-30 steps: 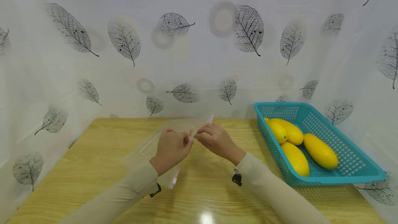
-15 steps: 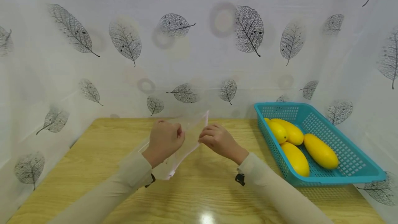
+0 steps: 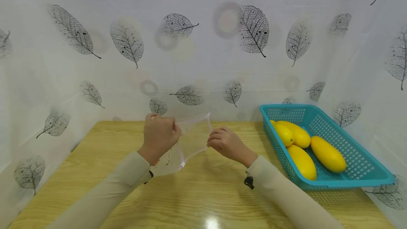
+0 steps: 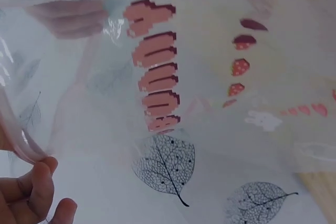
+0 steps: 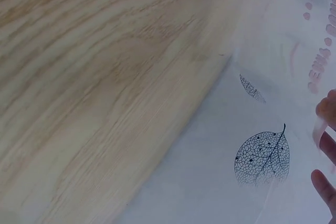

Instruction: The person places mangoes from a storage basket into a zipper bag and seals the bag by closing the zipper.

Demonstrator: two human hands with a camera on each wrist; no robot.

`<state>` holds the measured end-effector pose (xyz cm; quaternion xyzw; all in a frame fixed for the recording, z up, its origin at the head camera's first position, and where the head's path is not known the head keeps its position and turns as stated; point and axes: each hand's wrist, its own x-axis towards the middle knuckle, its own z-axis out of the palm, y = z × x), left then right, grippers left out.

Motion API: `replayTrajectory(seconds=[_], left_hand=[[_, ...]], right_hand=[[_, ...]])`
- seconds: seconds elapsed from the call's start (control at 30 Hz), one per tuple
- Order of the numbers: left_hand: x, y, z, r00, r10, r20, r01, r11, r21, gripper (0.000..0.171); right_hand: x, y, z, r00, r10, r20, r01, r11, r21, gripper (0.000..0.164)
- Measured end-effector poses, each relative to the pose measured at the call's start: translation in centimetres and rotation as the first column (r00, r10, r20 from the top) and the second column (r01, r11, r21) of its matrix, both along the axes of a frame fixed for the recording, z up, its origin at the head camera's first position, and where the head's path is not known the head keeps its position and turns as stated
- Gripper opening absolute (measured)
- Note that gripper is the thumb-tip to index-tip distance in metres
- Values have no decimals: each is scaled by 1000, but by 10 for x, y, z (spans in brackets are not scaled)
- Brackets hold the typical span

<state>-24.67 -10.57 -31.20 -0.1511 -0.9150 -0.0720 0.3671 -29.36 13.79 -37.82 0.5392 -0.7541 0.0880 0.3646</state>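
A clear plastic zip bag (image 3: 198,151) with pink edging is held up over the table, its mouth spread apart between both hands. My left hand (image 3: 160,133) grips one side of the mouth, fingers curled over the edge. On the opposite side, my right hand (image 3: 229,146) pinches the other edge between thumb and fingers. A small zip slider (image 3: 182,164) shows at the mouth's near corner. In the left wrist view, pink lettering (image 4: 157,82) and small strawberries (image 4: 240,67) are printed on the bag, and the right hand shows through the film.
A turquoise perforated basket (image 3: 349,184) stands on the right of the wooden table (image 3: 79,172). Inside it lie several yellow oval melons (image 3: 327,154). Behind the table hangs a white curtain (image 3: 203,63) with a leaf print.
The hands have drawn apart, the left one moving left and up, the right one slightly right. The bag's mouth, narrow earlier, now gapes wide between them.
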Motion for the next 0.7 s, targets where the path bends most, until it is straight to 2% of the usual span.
replayTrajectory(seconds=[0.13, 0.3, 0.53, 0.63, 0.7], left_hand=[[1, -1, -3, 999, 39, 16, -39, 999, -9, 24], [4, 8, -11, 1000, 19, 1, -19, 998, -68, 15], [4, 14, -17, 996, -84, -39, 76, 981, -178, 11], [4, 11, -15, 988, -154, -31, 142, 962, -234, 12], [4, 9, -13, 980, -198, -14, 187, 942, -279, 16]], right_hand=[[-1, 3, -2, 1000, -23, -4, 23, 1000, 20, 11], [2, 1, 0, 1000, -23, -8, 23, 999, 26, 11], [6, -5, 2, 994, -5, -110, 10, 999, 48, 11], [7, -4, 2, 989, -9, -146, 17, 998, 55, 3], [6, -3, 3, 987, -11, -162, 21, 998, 59, 4]])
